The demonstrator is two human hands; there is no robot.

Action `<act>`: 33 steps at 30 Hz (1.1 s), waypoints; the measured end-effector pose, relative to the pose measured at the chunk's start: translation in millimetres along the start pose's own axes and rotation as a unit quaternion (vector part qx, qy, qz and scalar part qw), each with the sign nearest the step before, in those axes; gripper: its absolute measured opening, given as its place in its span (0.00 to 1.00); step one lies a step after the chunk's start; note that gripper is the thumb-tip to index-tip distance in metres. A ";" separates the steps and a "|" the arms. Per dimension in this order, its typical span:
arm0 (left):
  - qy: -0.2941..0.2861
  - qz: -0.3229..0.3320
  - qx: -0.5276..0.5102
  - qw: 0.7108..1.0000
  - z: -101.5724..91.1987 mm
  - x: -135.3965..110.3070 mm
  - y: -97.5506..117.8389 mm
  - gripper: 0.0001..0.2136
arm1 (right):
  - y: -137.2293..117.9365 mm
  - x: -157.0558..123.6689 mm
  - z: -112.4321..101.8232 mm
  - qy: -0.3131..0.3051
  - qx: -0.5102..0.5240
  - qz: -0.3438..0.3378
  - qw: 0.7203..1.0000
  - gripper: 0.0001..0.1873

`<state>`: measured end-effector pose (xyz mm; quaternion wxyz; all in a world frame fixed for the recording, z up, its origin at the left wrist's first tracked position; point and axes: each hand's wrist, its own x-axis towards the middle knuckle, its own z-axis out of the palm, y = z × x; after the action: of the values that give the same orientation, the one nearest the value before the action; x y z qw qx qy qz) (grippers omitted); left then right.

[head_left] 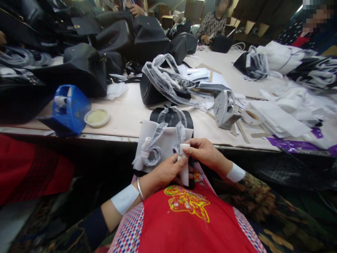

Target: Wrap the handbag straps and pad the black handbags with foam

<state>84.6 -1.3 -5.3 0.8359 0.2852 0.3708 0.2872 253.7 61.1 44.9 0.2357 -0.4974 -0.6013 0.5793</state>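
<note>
A black handbag [171, 117] rests against the table edge above my lap, its front covered by white paper [164, 140] and its handles wrapped in clear plastic [152, 151]. My left hand [168, 170] pinches a strip of white paper [185, 172] at the bag's right handle base. My right hand [204, 153] is closed on the top of the same strip, fingers pressed together.
A blue tape dispenser [68, 109] and a small round dish [97, 117] sit left on the table [126, 116]. Black bags [86, 66] are piled behind. White paper sheets [279, 116] lie right. Two other people sit across the table.
</note>
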 end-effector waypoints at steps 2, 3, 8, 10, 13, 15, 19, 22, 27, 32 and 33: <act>0.004 -0.008 -0.007 1.000 1.7 3.5 0.3 0.28 | -0.3 0.9 1.3 0.011 -0.014 -0.009 1.000 0.17; 0.009 -0.008 0.004 1.000 2.4 5.3 0.4 0.27 | -0.2 1.3 2.7 0.023 -0.022 -0.020 0.999 0.16; 0.012 -0.005 0.150 0.989 3.3 7.6 2.3 0.28 | 3.0 3.8 13.3 0.123 -0.087 -0.086 0.985 0.12; 0.002 -0.003 0.193 0.981 3.1 6.2 3.6 0.29 | 4.9 5.3 16.6 0.142 -0.084 -0.080 0.983 0.12; 0.003 0.020 0.232 0.973 2.0 5.0 4.9 0.28 | 7.5 8.8 18.3 0.158 -0.073 -0.075 0.982 0.12; 0.023 0.046 0.255 0.965 0.7 5.5 4.4 0.25 | 9.0 11.6 18.0 0.162 -0.064 -0.076 0.982 0.12; 0.072 0.072 0.296 0.950 0.5 7.8 0.0 0.22 | 13.0 14.5 16.4 0.157 -0.040 -0.066 0.985 0.13; 0.108 0.067 0.310 0.942 5.0 9.2 -4.7 0.19 | 16.3 12.5 15.7 0.152 -0.017 -0.042 0.987 0.15; 0.155 0.061 0.297 0.940 12.9 9.9 -9.9 0.14 | 18.3 6.4 15.8 0.149 0.020 -0.024 0.988 0.18; 0.123 0.058 0.285 0.949 5.2 3.9 -9.9 0.16 | 21.6 -0.7 12.7 0.143 0.055 -0.028 0.988 0.20; 0.113 0.061 0.280 0.951 2.8 1.1 -9.0 0.17 | 23.2 -3.1 11.2 0.141 0.066 -0.033 0.987 0.20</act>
<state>89.8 -7.4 -10.4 0.6559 0.4956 0.5101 0.2527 252.8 49.4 21.8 0.3688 -0.5375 -0.5386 0.5338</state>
